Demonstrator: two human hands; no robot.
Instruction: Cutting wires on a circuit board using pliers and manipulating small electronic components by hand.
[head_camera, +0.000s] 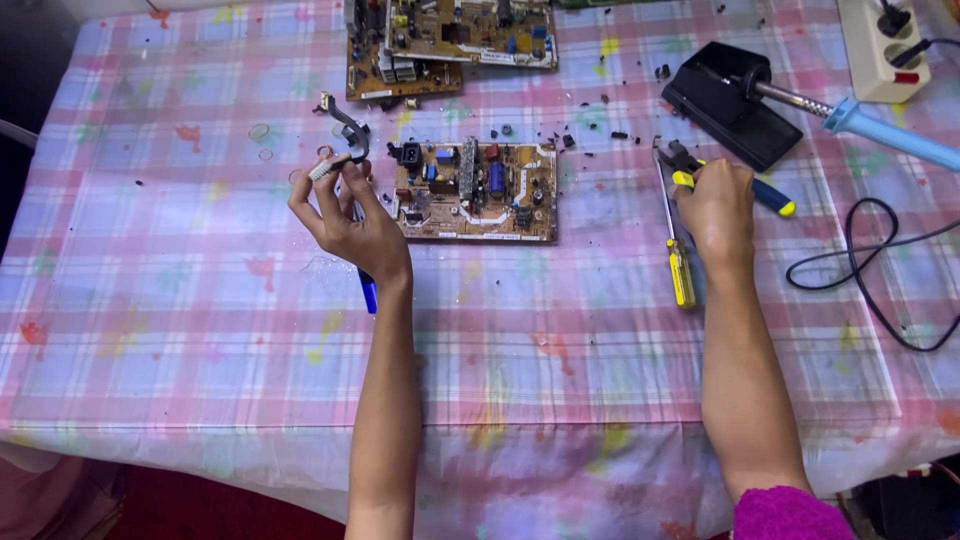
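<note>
The person's left hand (352, 222) is raised just above the table (180, 330), its fingers closed around a small grey and black metal part (345, 140) pinched at the fingertips; a blue-handled tool (368, 292) also sticks out below the palm, held in the same hand. The part sits just left of the brown circuit board (478, 190), which lies flat on the pink checked tablecloth between the two hands, nearer the left one and not touched by either.

The right hand (716, 205) rests on the cloth to the right of the board, its fingers curled over the yellow and blue handles of a pair of pliers (730, 180); it appears to be gripping them, though the fingertips are hidden behind the back of the hand. A yellow-handled screwdriver (675, 235) lies just beside this hand on its left, pointing away from the person.

Farther off, a soldering iron (860, 122) rests in its black stand (730, 105), and a second circuit board (445, 40) lies at the far edge. Small dark fragments are scattered on the cloth beyond the board.
</note>
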